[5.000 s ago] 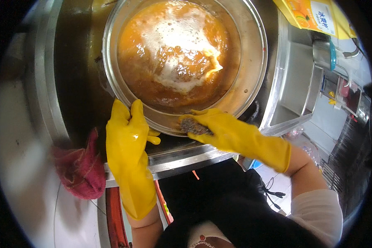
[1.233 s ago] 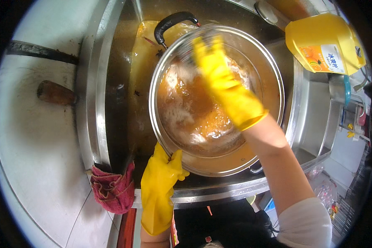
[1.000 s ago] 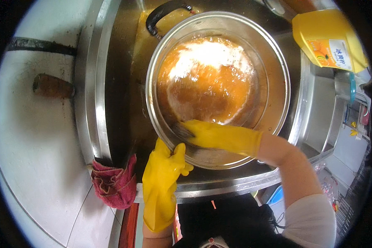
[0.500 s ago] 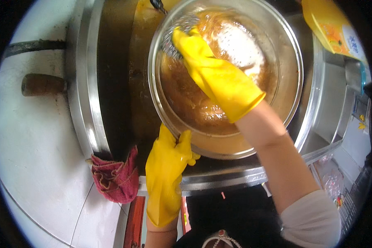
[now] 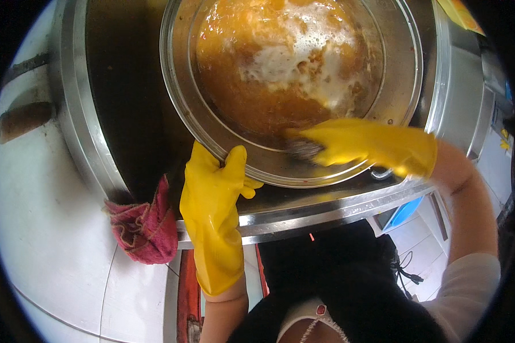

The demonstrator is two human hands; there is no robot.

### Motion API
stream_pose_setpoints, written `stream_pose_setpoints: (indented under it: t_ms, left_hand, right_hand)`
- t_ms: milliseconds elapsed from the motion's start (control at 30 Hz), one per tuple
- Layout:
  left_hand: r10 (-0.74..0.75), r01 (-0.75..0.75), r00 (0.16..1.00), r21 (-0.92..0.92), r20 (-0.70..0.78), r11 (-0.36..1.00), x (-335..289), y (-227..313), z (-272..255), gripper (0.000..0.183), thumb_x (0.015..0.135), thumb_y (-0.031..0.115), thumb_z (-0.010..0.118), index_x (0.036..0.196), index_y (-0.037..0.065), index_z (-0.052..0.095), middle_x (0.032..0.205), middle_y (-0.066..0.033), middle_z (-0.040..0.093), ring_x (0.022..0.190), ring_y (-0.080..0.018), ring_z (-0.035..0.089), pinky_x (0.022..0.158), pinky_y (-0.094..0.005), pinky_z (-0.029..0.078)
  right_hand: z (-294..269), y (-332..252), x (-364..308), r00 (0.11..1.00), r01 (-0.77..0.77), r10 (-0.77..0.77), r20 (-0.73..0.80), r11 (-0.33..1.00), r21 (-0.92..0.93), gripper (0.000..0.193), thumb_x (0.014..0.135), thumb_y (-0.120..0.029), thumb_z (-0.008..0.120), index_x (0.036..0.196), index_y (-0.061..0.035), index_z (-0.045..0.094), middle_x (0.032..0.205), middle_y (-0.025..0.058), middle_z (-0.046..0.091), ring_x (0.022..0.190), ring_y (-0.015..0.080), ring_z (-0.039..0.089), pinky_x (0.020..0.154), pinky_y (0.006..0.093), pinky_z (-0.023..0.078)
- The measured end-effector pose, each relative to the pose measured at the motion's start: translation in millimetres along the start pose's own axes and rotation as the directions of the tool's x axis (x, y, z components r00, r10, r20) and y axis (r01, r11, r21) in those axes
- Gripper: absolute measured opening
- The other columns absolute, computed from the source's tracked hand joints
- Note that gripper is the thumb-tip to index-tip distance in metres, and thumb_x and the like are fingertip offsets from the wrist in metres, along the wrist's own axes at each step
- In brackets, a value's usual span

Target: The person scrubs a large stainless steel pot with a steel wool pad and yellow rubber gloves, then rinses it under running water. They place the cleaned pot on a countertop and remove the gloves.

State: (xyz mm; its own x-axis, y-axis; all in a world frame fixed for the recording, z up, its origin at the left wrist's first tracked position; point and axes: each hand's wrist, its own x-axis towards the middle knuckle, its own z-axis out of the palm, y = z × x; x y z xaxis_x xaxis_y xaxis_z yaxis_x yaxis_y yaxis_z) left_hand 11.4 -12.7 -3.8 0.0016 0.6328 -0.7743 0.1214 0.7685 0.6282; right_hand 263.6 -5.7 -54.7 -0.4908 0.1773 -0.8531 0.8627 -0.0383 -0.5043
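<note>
A big round steel pot (image 5: 183,108) sits in a steel sink, holding foamy orange-brown water. My left hand (image 5: 214,188), in a yellow rubber glove, grips the pot's near rim, thumb over the edge. My right hand (image 5: 360,146), also in a yellow glove, is inside the pot at its near wall, closed on a grey scouring pad (image 5: 303,150) pressed against the metal.
A crumpled red cloth (image 5: 146,228) lies over the sink's front left corner. The sink's steel rim (image 5: 326,208) runs below the pot. A white counter (image 5: 46,217) spreads to the left with a brown handle (image 5: 26,119) lying on it. A yellow bottle (image 5: 460,14) shows at top right.
My right hand has swept from the pot's far left wall back down to its near wall. The left hand keeps hold of the rim. The view has shifted closer.
</note>
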Motion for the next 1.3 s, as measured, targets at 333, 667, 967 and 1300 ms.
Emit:
stream_pose_setpoints:
  t_ms: [333,667,967,1300]
  left_hand:
    - [-0.03,0.03,1.0,0.08,0.006,0.996,-3,-4,-8,0.04,0.098,0.016,0.069,0.133,-0.003,0.062,0.1,-0.0165,0.078,0.07,-0.0234,0.076,0.059,-0.0303,0.06]
    - [-0.058,0.053,0.998,0.111,0.04,0.992,-4,-2,-9,0.039,0.1,0.023,0.067,0.13,-0.003,0.064,0.1,-0.0162,0.078,0.071,-0.0238,0.077,0.066,-0.0322,0.061]
    - [0.118,-0.112,0.979,0.045,-0.166,0.993,-13,4,-2,0.04,0.104,0.025,0.065,0.132,-0.003,0.064,0.098,-0.0161,0.076,0.07,-0.0228,0.075,0.063,-0.03,0.058]
    - [-0.009,-0.006,0.988,0.094,0.157,0.996,9,-18,-15,0.039,0.096,0.01,0.062,0.133,-0.002,0.062,0.096,-0.0178,0.079,0.078,-0.0248,0.079,0.068,-0.034,0.061]
  right_hand:
    - [3,1,-82,0.998,0.048,-0.05,-0.025,0.996,-0.078,0.072,0.096,-0.039,0.07,0.162,-0.0224,0.045,0.154,0.0195,0.056,0.14,0.0403,0.055,0.12,0.0523,0.041]
    - [21,-10,-55,0.987,0.124,-0.11,-0.113,0.984,0.127,0.065,0.096,-0.03,0.072,0.157,-0.0219,0.053,0.145,0.0191,0.063,0.133,0.04,0.06,0.111,0.0498,0.047]
    - [26,-51,-15,0.874,0.334,-0.185,-0.449,0.9,0.279,0.058,0.094,-0.031,0.074,0.146,-0.0081,0.061,0.132,0.0217,0.069,0.117,0.0395,0.067,0.101,0.0459,0.053]
    - [-3,-66,-23,0.928,0.251,-0.157,-0.339,0.933,0.256,0.053,0.096,-0.031,0.074,0.142,-0.0077,0.064,0.132,0.0193,0.071,0.116,0.0371,0.07,0.1,0.043,0.056]
